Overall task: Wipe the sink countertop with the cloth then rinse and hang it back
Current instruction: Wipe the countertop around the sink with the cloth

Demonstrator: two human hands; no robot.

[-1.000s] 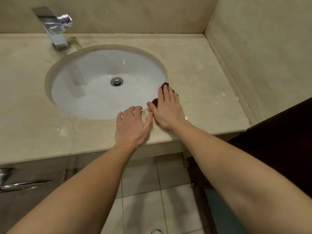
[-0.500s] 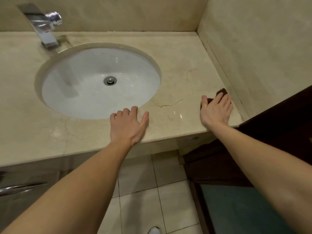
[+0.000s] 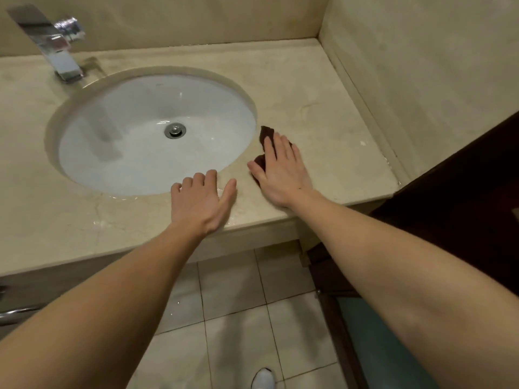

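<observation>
A dark brown cloth (image 3: 266, 135) lies flat on the beige marble countertop (image 3: 323, 113), just right of the white oval sink (image 3: 134, 153). My right hand (image 3: 280, 169) presses flat on the cloth, fingers spread, and covers most of it. My left hand (image 3: 200, 202) rests palm down on the counter's front strip, fingertips at the sink's front rim, holding nothing. Wet streaks shine on the counter near the front edge.
A chrome tap (image 3: 53, 46) stands behind the sink at the back left. Beige walls close the counter at the back and right. A dark wooden panel (image 3: 460, 178) stands to the right. Below are floor tiles (image 3: 236, 318) and a metal handle (image 3: 14, 314).
My right hand slid the cloth from beside the sink out to the counter's right front corner, then back left to beside the sink. My left hand stayed put on the front strip.
</observation>
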